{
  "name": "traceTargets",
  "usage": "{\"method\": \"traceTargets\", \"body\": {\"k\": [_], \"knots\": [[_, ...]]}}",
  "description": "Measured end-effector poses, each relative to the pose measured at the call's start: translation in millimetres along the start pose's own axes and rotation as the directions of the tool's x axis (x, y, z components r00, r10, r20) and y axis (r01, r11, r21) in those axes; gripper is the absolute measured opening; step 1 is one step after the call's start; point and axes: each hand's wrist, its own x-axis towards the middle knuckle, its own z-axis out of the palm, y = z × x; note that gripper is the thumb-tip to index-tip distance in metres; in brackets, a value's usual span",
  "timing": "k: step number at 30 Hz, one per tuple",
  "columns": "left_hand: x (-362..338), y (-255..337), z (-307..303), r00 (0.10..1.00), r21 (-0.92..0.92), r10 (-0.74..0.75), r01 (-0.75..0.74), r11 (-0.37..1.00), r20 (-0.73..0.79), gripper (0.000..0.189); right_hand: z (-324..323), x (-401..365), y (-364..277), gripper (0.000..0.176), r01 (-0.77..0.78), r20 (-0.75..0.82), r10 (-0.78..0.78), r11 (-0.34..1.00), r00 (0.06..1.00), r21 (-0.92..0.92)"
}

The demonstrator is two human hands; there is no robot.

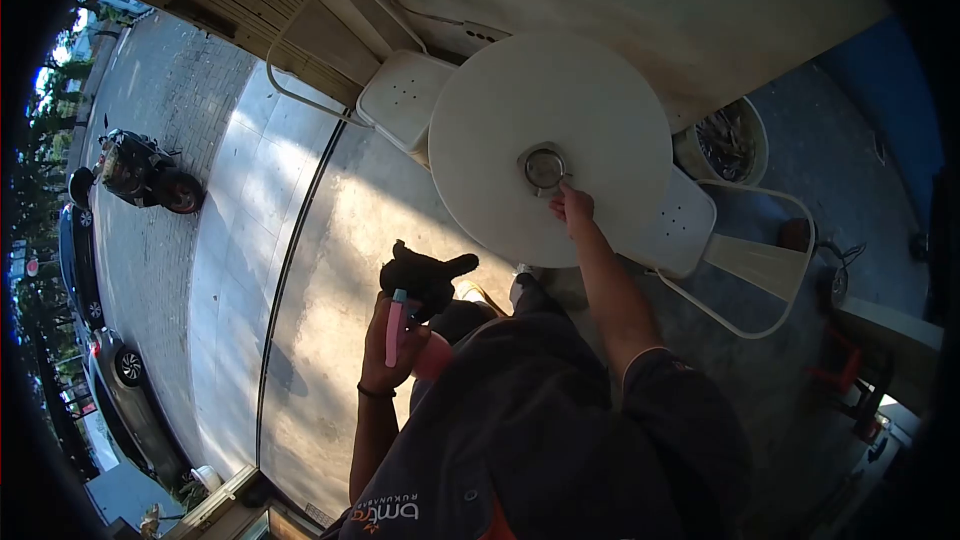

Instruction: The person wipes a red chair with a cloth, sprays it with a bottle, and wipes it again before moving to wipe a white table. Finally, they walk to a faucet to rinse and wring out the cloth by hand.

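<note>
A dark shirt [520,430] with lettering on the chest fills the near part of the view. The left hand [383,352], a dark band [376,392] at its wrist, is closed around a spray bottle [433,357] with pink contents and a pink-and-teal head. A black cloth [430,282] is bunched just beyond the bottle's head, against the same hand; how the fingers hold it is hidden. Below the cloth, a shoe [477,292] stands on the sunlit floor [340,270].

The right hand [574,208] reaches over the round white table [520,90], its fingertips at the near rim of a small round dish [545,169]. The fingers are close together, but I cannot tell whether they pinch the rim or only touch it. The dish sits on the tabletop, nearer the right side than the left.

One white chair [680,225] stands at the table's right edge, another at its left. Beyond the right one, a bucket [688,152] holds dark stuff. Farther off to the left, a motorbike [140,172] stands on the paving [170,80], with cars [140,410] past it.
</note>
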Motion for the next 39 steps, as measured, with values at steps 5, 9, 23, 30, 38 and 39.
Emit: {"method": "traceTargets", "body": {"k": [5,9,23,30,38,39], "knots": [[47.3,-0.3,2.2,0.992,-0.004,-0.069,0.070,0.998,0.109,0.038,11.5,1.5,-8.7,0.019,0.059,0.022,-0.061,0.995,0.998,0.077],[101.7,-2.1,1.0,0.967,0.029,-0.023,0.016,0.999,0.252,0.038,-16.0,-31.7,-22.9,0.012,0.240,-0.078,-0.232,0.964,0.970,0.113],[276.1,44.1,42.8,0.785,-0.058,0.164,-0.162,0.985,0.598,0.048,-220.8,-86.8,-3.8,0.012,-0.079,-0.553,-0.766,0.561,0.328,-0.824],[298.2,9.2,12.6,0.920,-0.002,0.156,-0.166,0.986,0.360,0.078,-244.5,74.7,128.4,0.014,-0.278,-0.351,-0.797,0.239,0.491,-0.930],[292.0,-12.4,-14.6,0.916,0.113,0.227,-0.277,0.954,0.330,0.079,-226.2,124.1,150.3,0.011,-0.256,-0.220,-0.888,0.121,0.404,-0.959],[289.2,-11.5,-13.5,0.921,0.122,0.232,-0.282,0.952,0.314,0.080,-225.5,122.0,148.1,0.011,-0.241,-0.229,-0.890,0.140,0.394,-0.960]]}}
